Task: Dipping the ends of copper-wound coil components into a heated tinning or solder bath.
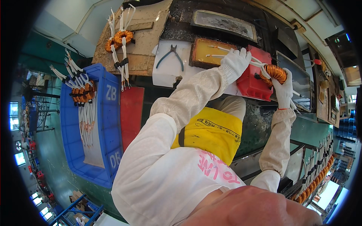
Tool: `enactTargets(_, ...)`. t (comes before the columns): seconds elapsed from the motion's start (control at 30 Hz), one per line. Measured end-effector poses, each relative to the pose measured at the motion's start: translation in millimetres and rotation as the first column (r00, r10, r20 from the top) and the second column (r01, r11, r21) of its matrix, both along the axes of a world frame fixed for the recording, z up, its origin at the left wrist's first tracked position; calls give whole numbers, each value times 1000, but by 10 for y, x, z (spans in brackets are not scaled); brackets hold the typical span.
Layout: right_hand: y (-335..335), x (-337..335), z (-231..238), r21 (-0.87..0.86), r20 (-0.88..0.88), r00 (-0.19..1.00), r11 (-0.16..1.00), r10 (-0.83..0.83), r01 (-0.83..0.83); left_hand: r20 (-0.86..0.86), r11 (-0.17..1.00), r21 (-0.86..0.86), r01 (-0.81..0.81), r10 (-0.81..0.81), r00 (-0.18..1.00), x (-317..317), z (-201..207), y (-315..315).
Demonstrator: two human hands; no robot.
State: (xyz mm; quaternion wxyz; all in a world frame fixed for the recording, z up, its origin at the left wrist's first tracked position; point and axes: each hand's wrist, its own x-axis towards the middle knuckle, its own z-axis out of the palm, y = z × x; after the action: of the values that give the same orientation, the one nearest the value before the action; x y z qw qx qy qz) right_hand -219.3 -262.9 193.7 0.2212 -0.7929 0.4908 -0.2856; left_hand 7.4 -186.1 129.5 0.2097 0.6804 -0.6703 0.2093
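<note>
My right hand (pixel 284 88), in a white glove, is closed on a copper-wound toroidal coil (pixel 276 74) at the right of the bench. The coil's white wire leads (pixel 255 62) run left from it, with a black band at the winding. My gloved left hand (pixel 234 64) is closed around these leads. Their bare ends stick out past its fingers, over a shallow tray of amber material (pixel 200 62). Below the leads stands a red plastic bin (pixel 253 87), between my two hands.
Cutting pliers (pixel 171 57) with teal handles lie on a white sheet. Two more coils (pixel 123 37) rest on cardboard at the far left. A blue crate (pixel 69 150) at my left holds several coils. A framed grey plate (pixel 224 25) lies behind the tray. Racked coils (pixel 315 180) stand at lower right.
</note>
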Motion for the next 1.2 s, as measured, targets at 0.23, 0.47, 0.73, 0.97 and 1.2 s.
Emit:
enactTargets(0.23,-82,-21,-99,30,102,994,998,51,-54,90,1000,-18,18,-16,996,80,106,-33)
enactTargets(0.47,-108,57,-131,-153,1,1000,988,-22,22,144,996,51,74,-81,986,163,309,-325)
enactTargets(0.73,-106,282,-118,-158,-21,990,978,-140,135,187,995,37,92,-97,978,251,322,-766)
enactTargets(0.97,-180,427,-149,-186,-29,971,956,-238,228,208,994,65,82,-94,974,247,298,-990)
enactTargets(1.2,-219,535,-170,-210,-23,956,936,-292,281,174,987,142,69,-93,980,238,324,-1137)
